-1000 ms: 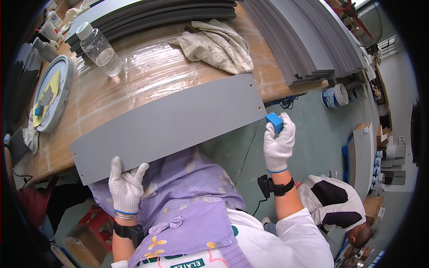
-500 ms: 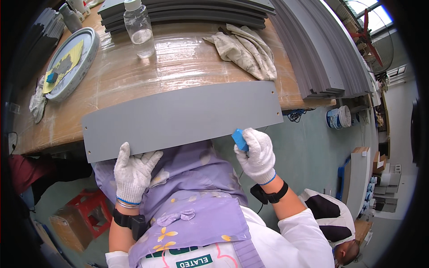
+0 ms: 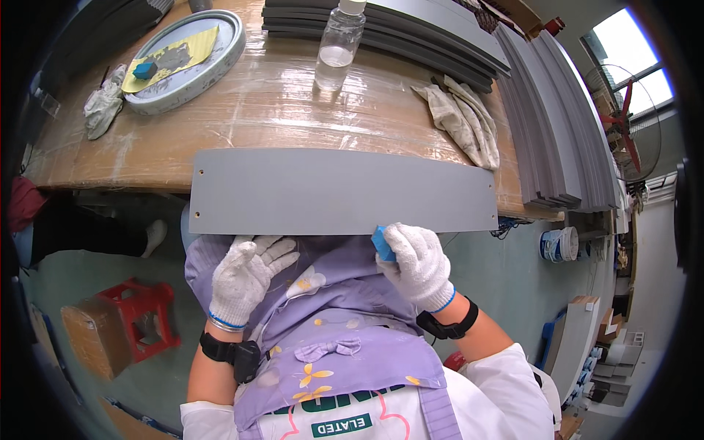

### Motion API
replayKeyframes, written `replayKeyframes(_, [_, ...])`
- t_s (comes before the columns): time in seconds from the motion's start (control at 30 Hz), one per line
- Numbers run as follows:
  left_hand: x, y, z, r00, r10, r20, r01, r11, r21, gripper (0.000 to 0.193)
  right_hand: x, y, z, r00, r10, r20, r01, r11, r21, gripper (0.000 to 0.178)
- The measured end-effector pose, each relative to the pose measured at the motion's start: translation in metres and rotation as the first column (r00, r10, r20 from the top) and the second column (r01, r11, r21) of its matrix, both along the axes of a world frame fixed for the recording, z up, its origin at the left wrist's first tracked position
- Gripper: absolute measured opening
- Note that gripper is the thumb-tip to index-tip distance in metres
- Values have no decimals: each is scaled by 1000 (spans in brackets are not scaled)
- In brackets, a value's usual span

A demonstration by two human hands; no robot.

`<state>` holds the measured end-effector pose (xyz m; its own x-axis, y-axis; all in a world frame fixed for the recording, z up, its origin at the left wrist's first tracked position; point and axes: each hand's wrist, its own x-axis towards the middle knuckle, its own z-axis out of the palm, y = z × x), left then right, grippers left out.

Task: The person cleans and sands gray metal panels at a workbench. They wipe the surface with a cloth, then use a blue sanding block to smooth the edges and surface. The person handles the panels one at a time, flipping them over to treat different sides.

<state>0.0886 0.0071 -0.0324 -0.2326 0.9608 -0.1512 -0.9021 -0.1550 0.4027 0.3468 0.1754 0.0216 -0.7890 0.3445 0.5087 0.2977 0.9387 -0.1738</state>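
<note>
A long flat grey panel with small holes near its ends lies across the front edge of the table, its near side hanging over. My right hand, in a white knit glove, pinches a small blue block close to the panel's near edge. My left hand, gloved alike, is at the near edge toward the left end, fingers apart. Its fingertips partly pass beneath the panel, and whether they touch it I cannot tell.
On the plastic-covered table stand a clear bottle and a round tray with a yellow sheet and another blue block. A crumpled cloth lies near stacked grey panels. A red stool stands below; another person's leg is at left.
My view has shifted, and the panel now lies straighter before me. My right hand with the blue block has come nearer the panel's near edge, and my hands are closer together.
</note>
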Motion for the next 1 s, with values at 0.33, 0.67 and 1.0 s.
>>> replayKeyframes(0.33, [-17, -11, -27, 998, -8, -60, 14, 995, 101, 56, -73, -26, 4, 994, 103, 45, -103, 995, -2, 63])
replayKeyframes(0.67, [-24, -15, -27, 987, -96, -130, 98, 995, 5, 65, -86, -24, 25, 946, 196, 258, -208, 978, 22, 69])
replayKeyframes(1.0, [-31, -21, -28, 512, -238, -825, 78, 970, -231, 44, -206, -62, 29, 859, 419, 293, -423, 905, -54, 69])
